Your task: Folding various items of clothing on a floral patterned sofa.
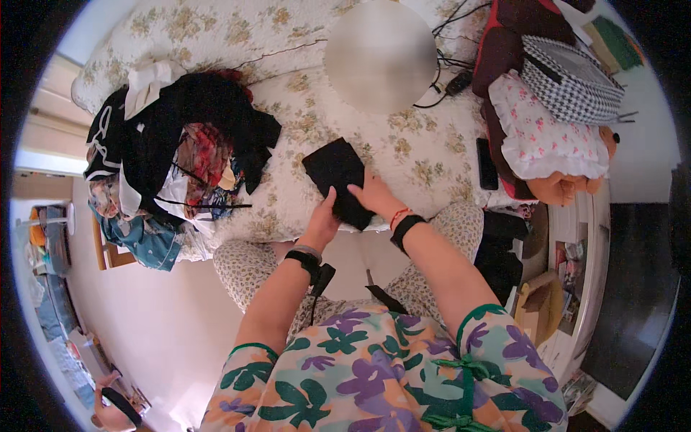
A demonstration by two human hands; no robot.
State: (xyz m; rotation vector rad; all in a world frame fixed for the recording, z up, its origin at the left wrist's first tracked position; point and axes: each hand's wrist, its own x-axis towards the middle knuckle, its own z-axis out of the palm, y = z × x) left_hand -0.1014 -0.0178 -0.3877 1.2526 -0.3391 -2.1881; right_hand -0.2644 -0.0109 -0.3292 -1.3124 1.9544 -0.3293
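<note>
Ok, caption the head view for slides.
Left hand and right hand hold folded black cloth at the edge of a floral bedspread.

**Bold florals above, a small print below**

A loose, pale mint cloth top with large purple, dark green and peach flowers (367, 381) covers the torso. Its short floral sleeves (248, 369) end in narrow dark green trim (479, 315), and thin green fabric bows (468, 367) run down the right front. The legs wear wide, cream cloth trousers with a small, dark speckled print (461, 234). The left hand (322, 222) and right hand (374, 196) are bare. At the left wrist sit a slim grey band (308, 250) and a black strap (306, 263) with a small black box (325, 273) and thin black cable (314, 309); at the right, a red cord bracelet (400, 214) and a broad black band (404, 232).
</note>
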